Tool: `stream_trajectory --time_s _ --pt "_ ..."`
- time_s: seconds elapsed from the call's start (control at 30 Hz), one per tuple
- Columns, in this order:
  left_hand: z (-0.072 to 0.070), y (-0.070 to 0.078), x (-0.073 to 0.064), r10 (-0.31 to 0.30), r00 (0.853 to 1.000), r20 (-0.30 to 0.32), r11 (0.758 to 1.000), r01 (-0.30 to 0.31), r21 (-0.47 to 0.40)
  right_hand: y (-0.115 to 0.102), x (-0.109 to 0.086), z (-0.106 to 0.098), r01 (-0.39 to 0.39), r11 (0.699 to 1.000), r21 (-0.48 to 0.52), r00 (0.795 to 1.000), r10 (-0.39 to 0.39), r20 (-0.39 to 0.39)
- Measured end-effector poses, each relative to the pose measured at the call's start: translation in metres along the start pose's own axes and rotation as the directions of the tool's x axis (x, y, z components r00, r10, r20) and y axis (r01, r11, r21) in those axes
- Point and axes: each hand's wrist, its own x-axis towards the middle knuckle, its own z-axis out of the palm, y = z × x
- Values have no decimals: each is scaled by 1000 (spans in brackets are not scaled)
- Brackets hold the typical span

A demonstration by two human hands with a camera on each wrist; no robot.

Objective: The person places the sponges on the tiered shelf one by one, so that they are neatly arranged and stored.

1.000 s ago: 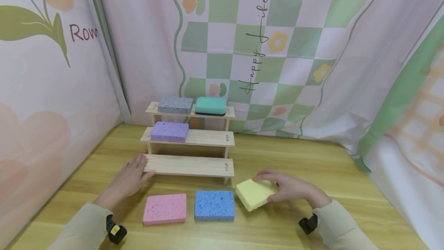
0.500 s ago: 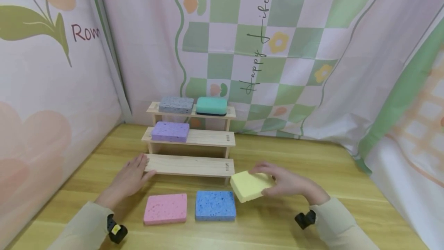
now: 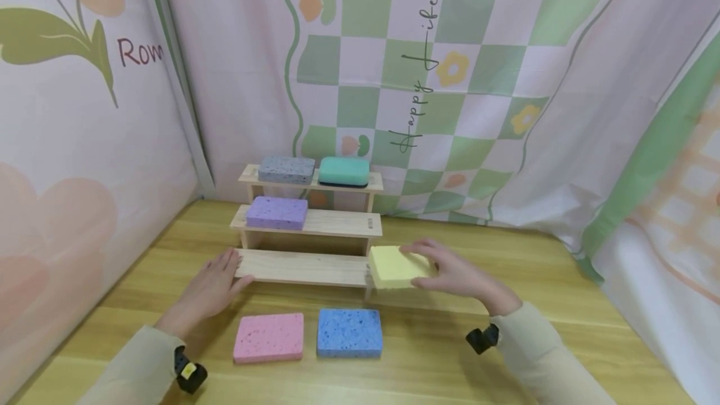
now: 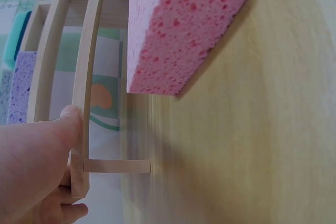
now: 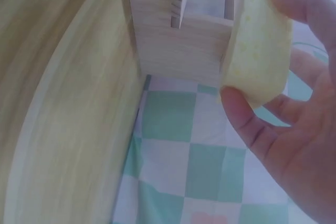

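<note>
My right hand [image 3: 452,270] pinches a pale yellow sponge [image 3: 394,265] by its right end, thumb on the near side and fingers across the far side. The sponge is raised beside the right end of the lowest step of a three-tier wooden rack [image 3: 306,267], overlapping that end in the head view. My left hand [image 3: 210,283] grips the left end of the same step, with the thumb [image 4: 71,121] on its front edge. A purple sponge [image 3: 277,213] sits on the middle step. On the top step lie a grey sponge [image 3: 287,169] and a teal sponge [image 3: 344,171] with a dark base.
A pink sponge [image 3: 269,337] and a blue sponge [image 3: 349,333] lie on the wooden table [image 3: 427,367] in front of the rack. Behind the rack hangs a checkered curtain [image 3: 365,105], and a printed cloth [image 3: 84,142] closes off the left side.
My right hand has carried the yellow sponge up and away from me, from beside the blue sponge to the lowest step's right end. The left hand has stayed in place.
</note>
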Motion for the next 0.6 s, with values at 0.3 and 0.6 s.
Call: stream_trajectory --time_s 0.3,0.6 --pt "-2 1 0 -2 1000 10 1000 2 -8 -15 20 4 10 996 -88 999 -13 -34" --pt "-2 2 0 2 1000 6 1000 -1 -8 -26 42 10 23 991 -130 996 -34 -83"
